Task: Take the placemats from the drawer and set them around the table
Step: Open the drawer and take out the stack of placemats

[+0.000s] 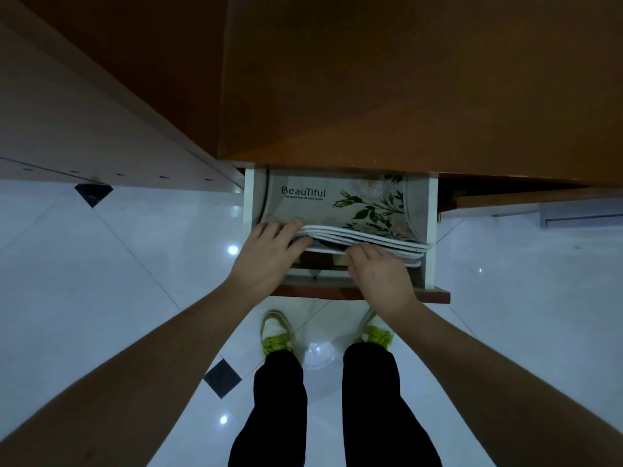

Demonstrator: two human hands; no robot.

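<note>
Placemats [340, 210] lie stacked in the open drawer [431, 230], their near edges lifted by both hands. Nearest the camera, black trouser legs and green-and-white shoes [274, 333] stand on the glossy white floor [135, 281], just before the drawer front. Above them, the left hand [269, 252] curls round the stack's near left edge, its fingers [290, 227] lying over the top mat and the thumb tucked underneath. The right hand [377, 273] grips the same edge further right, its fingers [362, 252] bent down over the white perforated borders, pinching several layers. Beyond the hands, the top mat shows the word "BeauTiful" and green leaves, curving up at the drawer's sides. Farther still, a brown wooden surface [404, 79] overhangs the drawer's back part.
</note>
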